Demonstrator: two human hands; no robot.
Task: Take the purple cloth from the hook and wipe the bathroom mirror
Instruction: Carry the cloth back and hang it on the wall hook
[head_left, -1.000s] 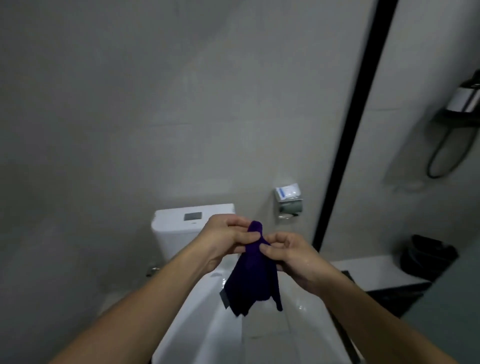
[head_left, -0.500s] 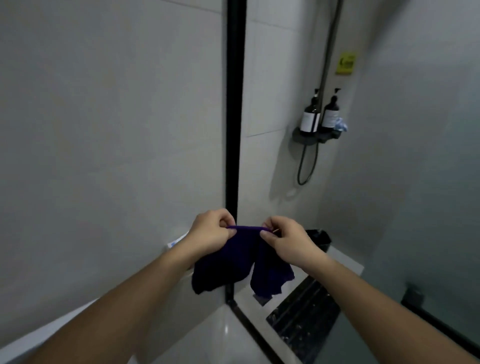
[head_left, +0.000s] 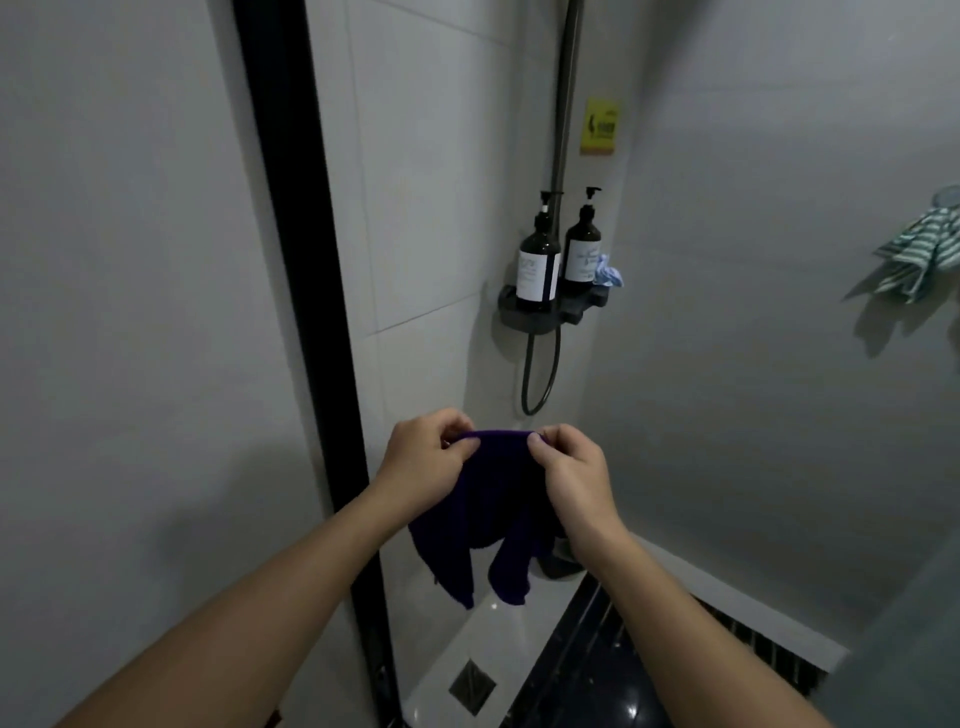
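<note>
We see the purple cloth (head_left: 496, 512) held up in mid-air in front of the shower corner, its top edge stretched between our two hands and its lower ends hanging loose. Our left hand (head_left: 423, 465) pinches the cloth's left top corner and our right hand (head_left: 571, 475) pinches the right one, both closed on the fabric. Above the cloth, a dark wall shelf (head_left: 550, 306) carries two pump bottles (head_left: 540, 265) side by side, with a small blue item just right of them. Further right of the shelf hangs a striped cloth (head_left: 919, 257). Since half a second ago, the hands have drawn slightly apart and the view has swung right.
</note>
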